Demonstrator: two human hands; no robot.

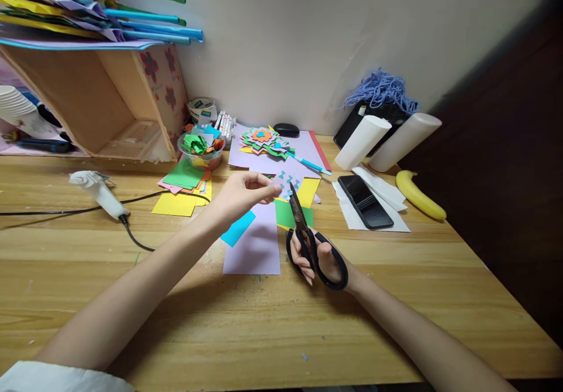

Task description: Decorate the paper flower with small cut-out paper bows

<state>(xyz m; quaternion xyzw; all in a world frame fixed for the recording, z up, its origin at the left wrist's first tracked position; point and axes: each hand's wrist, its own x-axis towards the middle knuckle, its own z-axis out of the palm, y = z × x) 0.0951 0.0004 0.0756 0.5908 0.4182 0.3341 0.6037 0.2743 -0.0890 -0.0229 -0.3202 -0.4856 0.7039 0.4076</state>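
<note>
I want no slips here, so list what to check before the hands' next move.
1. Patterned paper pinched by the left hand: ok.
2. Scissors held in the right hand: ok.
3. Left fingertips apart from the blades: ok, though close.
4. Blades gripping the paper: cannot tell.
5. Black phone away from the blades: ok.
6. Black cable clear of the left forearm: cannot tell; it runs out of sight there.

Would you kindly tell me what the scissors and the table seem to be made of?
Scissors: the thin, tapered blades look like dark, dull metal; the smooth black handles, softly shiny, suggest plastic.
Table: wood or wood-look laminate, judging by its streaky grain and slight sheen.
</note>
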